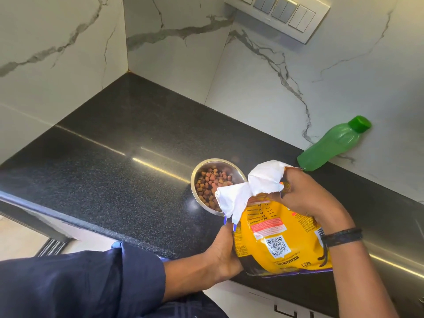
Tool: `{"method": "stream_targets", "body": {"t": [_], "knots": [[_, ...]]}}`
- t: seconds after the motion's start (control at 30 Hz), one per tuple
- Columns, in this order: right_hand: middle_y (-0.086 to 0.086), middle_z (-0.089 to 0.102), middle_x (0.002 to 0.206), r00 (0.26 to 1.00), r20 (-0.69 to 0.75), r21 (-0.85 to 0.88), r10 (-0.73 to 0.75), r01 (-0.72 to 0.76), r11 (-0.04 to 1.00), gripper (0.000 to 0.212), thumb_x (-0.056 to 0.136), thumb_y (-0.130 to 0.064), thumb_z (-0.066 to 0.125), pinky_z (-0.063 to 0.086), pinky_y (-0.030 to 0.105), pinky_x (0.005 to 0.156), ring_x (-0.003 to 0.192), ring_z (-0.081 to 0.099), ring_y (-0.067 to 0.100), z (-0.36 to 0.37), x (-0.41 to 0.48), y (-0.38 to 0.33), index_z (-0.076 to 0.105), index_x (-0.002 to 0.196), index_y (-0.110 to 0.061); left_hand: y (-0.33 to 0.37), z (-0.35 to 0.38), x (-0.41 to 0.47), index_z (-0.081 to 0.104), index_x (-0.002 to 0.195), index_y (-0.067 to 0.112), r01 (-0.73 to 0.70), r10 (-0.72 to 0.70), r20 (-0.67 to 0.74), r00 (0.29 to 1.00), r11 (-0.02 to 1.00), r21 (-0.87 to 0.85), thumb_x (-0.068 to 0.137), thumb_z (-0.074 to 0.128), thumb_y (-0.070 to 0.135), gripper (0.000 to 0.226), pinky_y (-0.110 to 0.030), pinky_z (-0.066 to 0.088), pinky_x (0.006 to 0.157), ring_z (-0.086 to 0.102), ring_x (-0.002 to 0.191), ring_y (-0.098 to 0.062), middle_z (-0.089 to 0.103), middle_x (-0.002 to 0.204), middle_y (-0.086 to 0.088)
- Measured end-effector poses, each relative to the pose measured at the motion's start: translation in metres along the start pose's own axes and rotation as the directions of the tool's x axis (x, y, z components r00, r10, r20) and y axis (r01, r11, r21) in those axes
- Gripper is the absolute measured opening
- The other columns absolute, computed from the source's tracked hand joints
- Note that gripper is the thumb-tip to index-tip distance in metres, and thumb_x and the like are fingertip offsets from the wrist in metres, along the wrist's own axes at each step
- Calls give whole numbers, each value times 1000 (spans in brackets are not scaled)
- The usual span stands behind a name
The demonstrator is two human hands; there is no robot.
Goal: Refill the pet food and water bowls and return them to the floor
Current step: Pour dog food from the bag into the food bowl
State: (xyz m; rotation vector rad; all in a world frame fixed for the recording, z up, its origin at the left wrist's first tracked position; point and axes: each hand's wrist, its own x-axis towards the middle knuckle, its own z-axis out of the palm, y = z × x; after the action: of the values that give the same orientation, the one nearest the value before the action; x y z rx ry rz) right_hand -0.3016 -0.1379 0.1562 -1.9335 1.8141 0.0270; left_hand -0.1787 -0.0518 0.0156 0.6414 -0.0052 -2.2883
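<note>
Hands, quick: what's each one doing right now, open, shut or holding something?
Left hand: grips the side of the yellow plastic pet food bag.
Right hand: grips the same bag near its torn white top.

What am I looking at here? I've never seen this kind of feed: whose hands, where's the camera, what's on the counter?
No machine: these are a person's two bare hands, in one picture from a camera worn on the head, looking down. The left hand holds the side of a yellow food bag; the right hand grips its torn white top. Next to the bag, a steel bowl with kibble sits on the black counter. A green bottle stands farther back.
</note>
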Motion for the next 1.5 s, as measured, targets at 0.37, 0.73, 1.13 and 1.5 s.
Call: {"method": "stream_targets", "body": {"t": [0.37,0.73,1.13,1.5], "knots": [[-9,70,110,998,50,45,24,-26,999,35,87,-31,63,55,45,88,94,67,14,-6,-4,-9,61,122,-36,3,4,-6,73,113,13,23,-19,34,999,992,-121,90,37,64,66,-53,46,99,64,112,-37,64,126,-19],[-2,70,108,992,64,185,109,-119,976,44,79,-39,76,54,41,89,96,67,17,-6,-11,-28,60,119,-29,3,7,-9,77,103,13,-4,8,33,999,993,-116,85,46,63,62,-46,57,83,69,102,-34,68,120,-18],[-5,68,115,999,-18,148,38,-35,988,49,78,-26,79,51,41,94,106,64,16,-5,-13,-23,61,123,-26,4,8,-8,79,95,12,3,-1,17,1000,994,-111,85,50,58,56,-42,59,73,72,93,-33,72,109,-18],[-6,71,105,999,-28,228,41,-33,973,39,80,-27,77,54,41,88,94,67,12,-15,-17,-20,63,116,-33,2,8,-5,76,105,14,18,-20,-22,1000,997,-77,90,45,58,56,-46,55,89,68,106,-34,68,119,-17]]}}
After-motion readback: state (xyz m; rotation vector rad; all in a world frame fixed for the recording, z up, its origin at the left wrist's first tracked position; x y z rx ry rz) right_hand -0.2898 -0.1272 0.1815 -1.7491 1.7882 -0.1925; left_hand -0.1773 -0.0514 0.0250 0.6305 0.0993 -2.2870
